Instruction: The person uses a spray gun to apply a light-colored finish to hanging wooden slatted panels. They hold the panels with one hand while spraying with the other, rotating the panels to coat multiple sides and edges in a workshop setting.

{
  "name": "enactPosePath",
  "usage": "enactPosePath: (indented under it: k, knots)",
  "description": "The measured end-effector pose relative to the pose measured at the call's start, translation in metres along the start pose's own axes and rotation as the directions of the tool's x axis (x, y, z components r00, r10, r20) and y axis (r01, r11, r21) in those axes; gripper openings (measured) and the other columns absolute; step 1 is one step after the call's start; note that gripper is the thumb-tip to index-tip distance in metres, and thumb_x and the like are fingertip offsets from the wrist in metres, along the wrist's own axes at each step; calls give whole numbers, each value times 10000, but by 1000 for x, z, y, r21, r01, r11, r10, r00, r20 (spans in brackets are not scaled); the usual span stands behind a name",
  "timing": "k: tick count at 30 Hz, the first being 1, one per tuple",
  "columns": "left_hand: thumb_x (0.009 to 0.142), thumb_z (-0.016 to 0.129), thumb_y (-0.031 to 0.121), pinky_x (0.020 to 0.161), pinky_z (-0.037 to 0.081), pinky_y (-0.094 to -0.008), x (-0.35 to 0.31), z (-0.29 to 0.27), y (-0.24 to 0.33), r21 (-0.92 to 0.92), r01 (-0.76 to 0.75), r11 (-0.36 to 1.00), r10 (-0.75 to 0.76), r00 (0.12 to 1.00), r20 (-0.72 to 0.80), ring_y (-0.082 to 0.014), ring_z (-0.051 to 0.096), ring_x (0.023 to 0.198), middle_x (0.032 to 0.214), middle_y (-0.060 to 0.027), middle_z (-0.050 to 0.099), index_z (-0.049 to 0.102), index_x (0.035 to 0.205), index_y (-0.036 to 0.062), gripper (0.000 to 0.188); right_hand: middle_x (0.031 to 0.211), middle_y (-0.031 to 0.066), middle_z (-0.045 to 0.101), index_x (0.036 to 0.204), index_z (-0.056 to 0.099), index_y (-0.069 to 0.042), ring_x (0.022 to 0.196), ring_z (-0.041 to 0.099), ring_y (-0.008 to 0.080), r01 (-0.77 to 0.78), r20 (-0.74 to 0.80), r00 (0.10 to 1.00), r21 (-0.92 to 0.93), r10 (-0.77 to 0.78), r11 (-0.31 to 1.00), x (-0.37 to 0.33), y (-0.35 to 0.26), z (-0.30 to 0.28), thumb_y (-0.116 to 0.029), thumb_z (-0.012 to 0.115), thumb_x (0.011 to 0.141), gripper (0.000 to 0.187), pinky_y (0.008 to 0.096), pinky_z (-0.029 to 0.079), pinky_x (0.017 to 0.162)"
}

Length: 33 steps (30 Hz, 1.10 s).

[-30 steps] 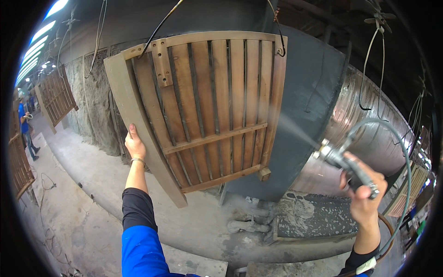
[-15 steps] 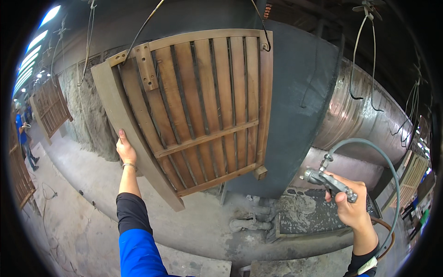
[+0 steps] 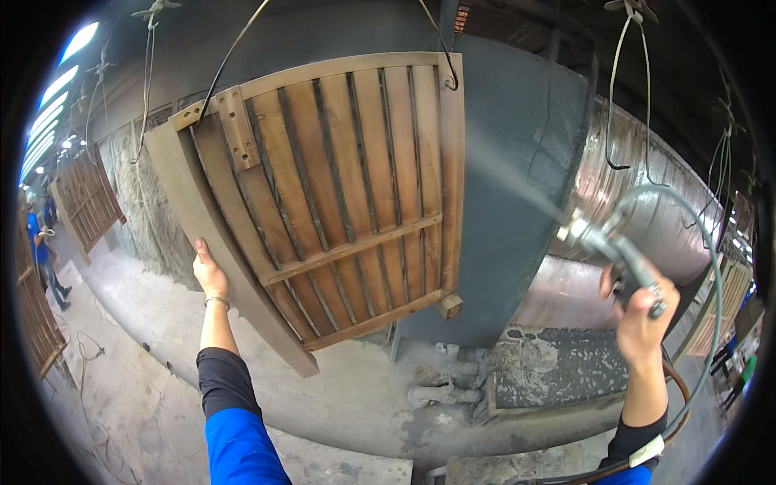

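Observation:
A slatted wooden panel [image 3: 339,194], with a thick leg-like board along its left side, hangs tilted from wire hooks in front of me. My left hand [image 3: 211,273] grips the outer edge of that board about halfway down; some fingers are hidden by the wood. Raised at the right, my right hand [image 3: 649,311] is closed round a metal spray gun [image 3: 602,242], its nozzle pointing left. A pale mist [image 3: 509,170] fans from the nozzle to the panel's upper right edge. The gun's grey-green hose [image 3: 717,275] arcs over and down past my right forearm.
Behind the panel stands a dark grey sheet [image 3: 517,162]; a wrapped, shiny duct [image 3: 647,182] lies right of it. Below are a splattered tray [image 3: 558,376] and pipes [image 3: 444,394]. Empty hooks [image 3: 618,105] dangle at upper right. Another person [image 3: 40,250] stands far left near hanging panels [image 3: 85,198].
My right hand has lifted the spray gun up and slightly right, and mist now leaves its nozzle. The panel and my left hand appear slightly farther left in view.

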State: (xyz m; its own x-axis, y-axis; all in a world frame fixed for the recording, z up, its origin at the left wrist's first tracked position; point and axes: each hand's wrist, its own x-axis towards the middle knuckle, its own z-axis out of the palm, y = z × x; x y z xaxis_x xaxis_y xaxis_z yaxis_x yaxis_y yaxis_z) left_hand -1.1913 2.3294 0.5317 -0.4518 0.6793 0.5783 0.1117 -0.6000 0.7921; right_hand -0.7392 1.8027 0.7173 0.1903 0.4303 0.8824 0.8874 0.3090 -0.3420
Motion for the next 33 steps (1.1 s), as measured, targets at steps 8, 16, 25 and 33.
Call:
enactPosePath:
  k: [8, 16, 25, 33]
  knots:
    - [1038, 395, 730, 785, 494, -351, 1, -1, -1, -17, -23, 1000, 23, 1000, 1, -194, 616, 791, 855, -111, 716, 713, 1003, -115, 904, 784, 51, 710, 1276, 700, 72, 664, 639, 83, -224, 295, 933, 34, 204, 974, -24, 13, -11, -652, 660, 944, 797, 250, 530, 617]
    - [1052, 367, 716, 860, 485, -326, -4, -3, 7, -13, -19, 1000, 19, 1000, 20, -196, 619, 870, 940, -102, 718, 701, 1076, -116, 897, 829, 41, 673, 1236, 673, 26, 649, 554, 48, 98, -172, 983, 221, -60, 970, 64, 14, -1, -599, 457, 1077, 680, 184, 328, 486]
    - [1035, 392, 738, 834, 498, -338, 4, -8, -5, -22, 7, 1000, -7, 999, 38, -198, 629, 847, 917, -107, 723, 708, 1055, -115, 910, 777, 34, 677, 1285, 686, 87, 681, 618, 89, -163, 188, 972, 87, 144, 983, -9, 42, -11, -573, 654, 995, 722, 256, 515, 622]
    - [1041, 407, 719, 932, 494, -346, 10, -5, -19, -54, -70, 996, 66, 996, -60, -222, 642, 967, 1070, -138, 736, 690, 1179, -124, 900, 776, 23, 657, 1307, 674, 79, 691, 585, 83, -116, 92, 990, 74, 109, 991, 25, 44, -15, -471, 637, 1047, 609, 257, 488, 637]
